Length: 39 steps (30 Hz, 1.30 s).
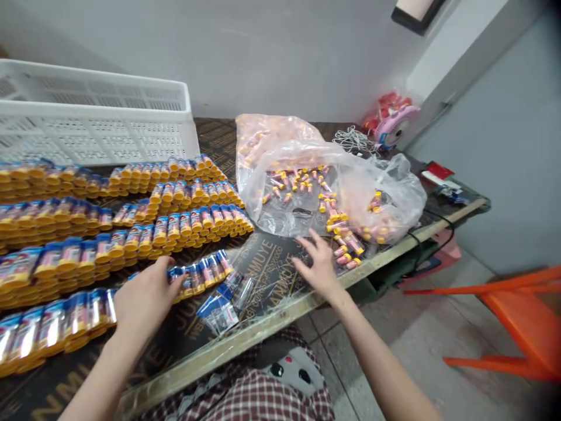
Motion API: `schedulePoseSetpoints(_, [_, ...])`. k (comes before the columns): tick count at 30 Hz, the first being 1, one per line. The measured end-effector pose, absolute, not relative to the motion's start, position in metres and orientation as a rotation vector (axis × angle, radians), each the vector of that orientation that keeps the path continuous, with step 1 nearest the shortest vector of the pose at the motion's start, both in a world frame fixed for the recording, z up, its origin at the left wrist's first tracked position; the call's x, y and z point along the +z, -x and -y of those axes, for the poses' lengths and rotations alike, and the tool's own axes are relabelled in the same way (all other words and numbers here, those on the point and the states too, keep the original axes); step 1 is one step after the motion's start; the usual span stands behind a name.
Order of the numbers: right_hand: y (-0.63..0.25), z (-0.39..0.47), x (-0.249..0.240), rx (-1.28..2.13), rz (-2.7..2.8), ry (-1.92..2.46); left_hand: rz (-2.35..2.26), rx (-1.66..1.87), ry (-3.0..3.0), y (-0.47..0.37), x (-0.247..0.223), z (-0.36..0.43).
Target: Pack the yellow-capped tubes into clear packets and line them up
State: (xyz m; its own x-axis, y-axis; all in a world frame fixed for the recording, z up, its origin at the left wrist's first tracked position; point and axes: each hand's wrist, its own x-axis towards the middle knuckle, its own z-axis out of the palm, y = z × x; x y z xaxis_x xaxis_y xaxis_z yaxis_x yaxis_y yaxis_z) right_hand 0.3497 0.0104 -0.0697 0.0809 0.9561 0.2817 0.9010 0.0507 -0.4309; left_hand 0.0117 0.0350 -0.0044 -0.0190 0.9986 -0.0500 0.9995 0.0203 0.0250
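My left hand (146, 295) is at the near end of a short row of small labelled tubes (199, 278) with yellow ends. Its thumb and fingers are curled together there, and whatever they hold is hidden beneath them. My right hand (319, 263) hovers by the table's front edge, fingers spread, with nothing in them. Just beyond it, pink-filled tubes with yellow caps (344, 251) spill from the mouth of a clear plastic bag (289, 222). Between my hands lie flat blue-and-clear sleeves (219, 313) and a clear empty-looking tube (243, 292).
Stacked rows of labelled tubes (92, 254) fill the table's left side. Behind them stands a white plastic crate (100, 131). A pink fan (397, 128) and white cord (353, 139) are at the back right. An orange stool (517, 316) stands on the floor right.
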Motion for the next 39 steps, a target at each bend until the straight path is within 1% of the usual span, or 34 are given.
schedulePoseSetpoints(1, [-0.373, -0.018, -0.072, 0.032, 1.718, 2.072, -2.199, 0.024, -2.155, -0.014, -0.004, -0.03])
schedulePoseSetpoints(3, [-0.417, -0.033, -0.077, -0.036, 1.561, 2.228, -2.134, 0.134, -2.106, -0.021, -0.005, -0.018])
schedulePoseSetpoints(6, [-0.464, -0.052, -0.087, -0.016, 1.505, 2.32, -1.938, 0.227, -2.034, -0.029, -0.016, 0.001])
schedulePoseSetpoints(10, [-0.488, -0.064, -0.095, 0.071, 1.569, 2.346, -1.788, 0.345, -1.992, -0.031, -0.041, 0.018])
schedulePoseSetpoints(14, [-0.489, -0.07, -0.097, 0.228, 1.731, 2.251, -1.759, 0.384, -1.979, -0.036, -0.052, 0.028])
schedulePoseSetpoints(21, [-0.463, -0.065, -0.094, 0.311, 2.04, 2.122, -1.919, 0.057, -2.045, -0.05, -0.049, 0.032])
schedulePoseSetpoints(24, [-0.445, -0.056, -0.09, 0.34, 2.161, 2.097, -1.962, 0.031, -2.079, -0.049, -0.055, 0.032])
schedulePoseSetpoints(31, [-0.429, -0.048, -0.072, 0.49, 2.277, 2.057, -1.91, 0.335, -2.067, -0.04, -0.074, 0.03])
schedulePoseSetpoints(36, [-0.445, -0.113, -0.056, 0.289, 1.99, 2.194, -1.822, 0.604, -2.128, -0.035, -0.088, 0.034])
schedulePoseSetpoints(39, [-0.458, -0.165, -0.052, 0.259, 1.841, 2.259, -1.756, 0.706, -2.199, -0.033, -0.093, 0.035])
